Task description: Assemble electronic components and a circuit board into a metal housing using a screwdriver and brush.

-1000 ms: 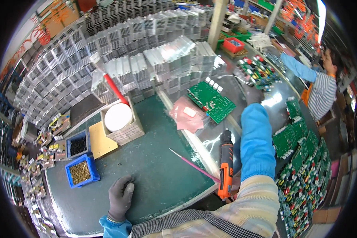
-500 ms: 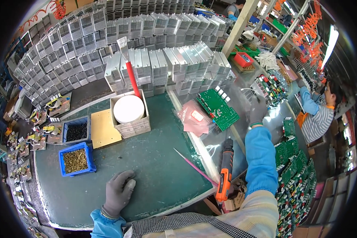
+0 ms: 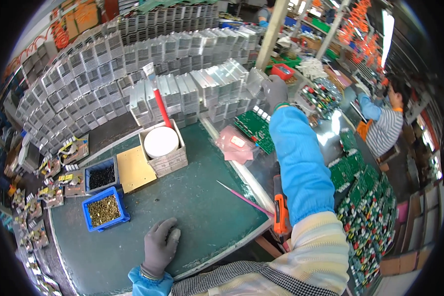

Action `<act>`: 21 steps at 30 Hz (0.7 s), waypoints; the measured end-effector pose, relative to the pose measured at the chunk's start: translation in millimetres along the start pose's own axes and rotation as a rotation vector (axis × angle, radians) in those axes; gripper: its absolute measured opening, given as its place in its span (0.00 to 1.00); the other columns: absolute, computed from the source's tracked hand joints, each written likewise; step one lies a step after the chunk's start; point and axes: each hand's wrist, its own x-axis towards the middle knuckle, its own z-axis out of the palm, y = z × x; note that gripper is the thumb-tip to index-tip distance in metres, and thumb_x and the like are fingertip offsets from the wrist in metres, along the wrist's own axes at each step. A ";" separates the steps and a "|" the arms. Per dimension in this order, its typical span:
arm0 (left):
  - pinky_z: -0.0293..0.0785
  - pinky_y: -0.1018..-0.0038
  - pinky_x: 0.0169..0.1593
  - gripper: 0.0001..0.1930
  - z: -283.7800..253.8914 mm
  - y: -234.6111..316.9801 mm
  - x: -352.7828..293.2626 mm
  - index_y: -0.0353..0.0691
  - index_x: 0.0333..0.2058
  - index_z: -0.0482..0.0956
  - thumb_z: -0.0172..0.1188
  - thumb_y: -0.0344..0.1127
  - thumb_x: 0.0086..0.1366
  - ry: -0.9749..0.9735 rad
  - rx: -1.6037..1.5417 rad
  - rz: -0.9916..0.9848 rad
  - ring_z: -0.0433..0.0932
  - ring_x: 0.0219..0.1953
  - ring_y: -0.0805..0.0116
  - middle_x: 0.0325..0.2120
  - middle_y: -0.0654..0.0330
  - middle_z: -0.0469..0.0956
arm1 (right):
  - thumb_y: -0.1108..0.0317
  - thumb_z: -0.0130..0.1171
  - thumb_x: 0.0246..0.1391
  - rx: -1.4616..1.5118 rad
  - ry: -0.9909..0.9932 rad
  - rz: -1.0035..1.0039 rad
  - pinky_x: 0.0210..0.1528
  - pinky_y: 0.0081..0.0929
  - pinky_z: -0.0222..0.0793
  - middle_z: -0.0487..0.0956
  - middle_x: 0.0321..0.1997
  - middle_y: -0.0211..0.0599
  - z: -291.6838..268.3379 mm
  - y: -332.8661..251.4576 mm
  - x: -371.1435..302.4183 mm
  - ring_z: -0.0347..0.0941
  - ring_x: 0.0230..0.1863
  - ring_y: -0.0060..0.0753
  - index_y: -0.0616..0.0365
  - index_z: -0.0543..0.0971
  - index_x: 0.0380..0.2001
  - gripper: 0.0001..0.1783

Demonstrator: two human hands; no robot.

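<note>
My right hand (image 3: 276, 92), in a grey glove, is stretched out to the right end of the front stack. It grips a finned aluminium heat sink (image 3: 255, 83), which leans at an angle there; some of my fingers are hidden. Below that arm lies a green circuit board (image 3: 254, 129), partly covered by the blue sleeve. My left hand (image 3: 161, 246), also gloved, rests at the near side of the green work mat (image 3: 192, 207). Its fingers curve loosely with the thumb apart, and it holds nothing. An orange and black power screwdriver (image 3: 281, 214) lies under my right forearm.
Rows of heat sinks (image 3: 84, 89) wall off the back. Left stand a blue bin of brass-coloured screws (image 3: 103, 209), a bin of black parts (image 3: 101, 177) and a box with a white tub (image 3: 161, 142). Tweezers (image 3: 244, 198) lie on the mat; populated boards (image 3: 365, 212) crowd the right. A co-worker (image 3: 385, 118) sits beyond.
My right hand has moved left and away from me, from beside the circuit board to the heat sink at the stack's end. The view has shifted; my left hand stays on the mat.
</note>
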 end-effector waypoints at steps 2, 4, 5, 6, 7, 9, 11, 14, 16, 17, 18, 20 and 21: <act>0.78 0.67 0.40 0.13 -3.6 1.6 -2.2 0.34 0.45 0.81 0.62 0.28 0.61 -0.014 -0.002 0.014 0.82 0.34 0.56 0.36 0.49 0.82 | 0.56 0.65 0.48 0.043 0.070 0.112 0.52 0.44 0.74 0.85 0.41 0.54 -14.8 3.6 -4.2 0.81 0.48 0.54 0.63 0.84 0.41 0.22; 0.79 0.64 0.41 0.13 -3.9 4.4 -5.3 0.35 0.45 0.81 0.64 0.28 0.61 0.031 0.004 0.057 0.83 0.37 0.49 0.38 0.46 0.82 | 0.55 0.66 0.48 0.287 0.090 0.030 0.51 0.40 0.74 0.85 0.42 0.54 -40.0 4.2 -19.4 0.82 0.46 0.50 0.64 0.85 0.42 0.24; 0.79 0.64 0.41 0.13 -4.5 4.8 -7.4 0.35 0.45 0.81 0.64 0.28 0.61 0.012 -0.003 0.072 0.83 0.37 0.49 0.38 0.46 0.82 | 0.57 0.67 0.50 0.285 0.104 -0.094 0.49 0.37 0.75 0.85 0.41 0.52 -54.0 -3.8 -30.4 0.83 0.44 0.44 0.65 0.84 0.44 0.24; 0.79 0.64 0.41 0.13 -4.9 4.0 -8.0 0.35 0.46 0.81 0.63 0.28 0.62 0.058 0.004 0.106 0.83 0.37 0.50 0.38 0.46 0.82 | 0.59 0.67 0.51 0.352 0.035 -0.111 0.49 0.35 0.75 0.85 0.41 0.50 -71.8 -21.9 -45.6 0.82 0.44 0.42 0.65 0.84 0.45 0.23; 0.79 0.64 0.41 0.13 -5.2 3.5 -9.4 0.35 0.46 0.81 0.63 0.28 0.62 0.104 0.012 0.138 0.83 0.37 0.50 0.38 0.46 0.82 | 0.61 0.67 0.52 0.420 -0.036 -0.127 0.49 0.34 0.76 0.85 0.41 0.49 -89.9 -43.5 -63.7 0.82 0.44 0.40 0.65 0.84 0.46 0.22; 0.79 0.64 0.41 0.13 -2.0 6.5 -5.2 0.35 0.47 0.81 0.63 0.29 0.63 0.134 -0.026 0.170 0.83 0.37 0.52 0.38 0.47 0.82 | 0.66 0.66 0.53 0.709 -0.218 -0.109 0.49 0.30 0.77 0.85 0.43 0.44 -115.8 -65.1 -98.2 0.81 0.45 0.31 0.65 0.82 0.49 0.21; 0.78 0.66 0.49 0.20 -4.4 -3.0 -10.6 0.34 0.56 0.76 0.63 0.32 0.67 0.136 -0.157 0.089 0.82 0.44 0.59 0.45 0.50 0.81 | 0.67 0.64 0.55 0.453 -0.313 -0.463 0.49 0.29 0.77 0.84 0.43 0.37 -130.7 -105.5 -142.9 0.80 0.45 0.28 0.62 0.81 0.52 0.21; 0.73 0.66 0.58 0.28 -4.1 2.6 -15.5 0.32 0.65 0.67 0.62 0.35 0.70 0.327 -0.361 0.130 0.77 0.55 0.60 0.55 0.50 0.77 | 0.68 0.61 0.53 0.618 -0.658 -0.452 0.46 0.31 0.77 0.83 0.40 0.38 -127.8 -156.0 -230.5 0.80 0.42 0.27 0.60 0.81 0.49 0.19; 0.67 0.64 0.63 0.36 -11.1 10.6 -24.4 0.31 0.71 0.56 0.62 0.38 0.71 0.343 -0.382 0.144 0.72 0.60 0.58 0.62 0.49 0.70 | 0.69 0.60 0.50 0.668 -0.749 -0.616 0.46 0.34 0.76 0.84 0.41 0.43 -96.8 -155.6 -281.1 0.82 0.42 0.36 0.60 0.80 0.49 0.21; 0.67 0.65 0.63 0.36 -15.5 20.2 -30.0 0.31 0.70 0.57 0.63 0.38 0.71 0.276 -0.453 0.119 0.72 0.59 0.59 0.62 0.48 0.71 | 0.68 0.61 0.49 0.629 -0.752 -0.697 0.46 0.36 0.77 0.83 0.41 0.44 -95.4 -161.5 -303.5 0.82 0.43 0.41 0.59 0.80 0.50 0.22; 0.67 0.66 0.63 0.36 -20.9 28.6 -37.7 0.30 0.70 0.57 0.63 0.38 0.70 0.216 -0.520 0.087 0.72 0.59 0.60 0.61 0.47 0.71 | 0.68 0.61 0.49 0.651 -0.772 -0.698 0.46 0.36 0.77 0.83 0.41 0.44 -91.9 -160.0 -314.9 0.82 0.43 0.41 0.59 0.80 0.50 0.22; 0.70 0.68 0.60 0.35 -20.3 15.5 -56.2 0.29 0.68 0.60 0.64 0.37 0.69 0.244 -0.338 -0.104 0.74 0.55 0.62 0.57 0.45 0.74 | 0.68 0.63 0.49 0.653 -0.891 -0.754 0.47 0.37 0.77 0.83 0.41 0.44 -77.1 -154.4 -342.4 0.82 0.44 0.44 0.58 0.79 0.51 0.23; 0.70 0.66 0.61 0.35 -18.4 18.8 -58.7 0.28 0.68 0.61 0.64 0.36 0.69 0.239 -0.324 -0.083 0.75 0.57 0.60 0.58 0.44 0.75 | 0.67 0.65 0.50 0.660 -0.948 -0.728 0.47 0.37 0.77 0.83 0.43 0.45 -73.2 -146.6 -346.3 0.81 0.45 0.46 0.59 0.78 0.52 0.24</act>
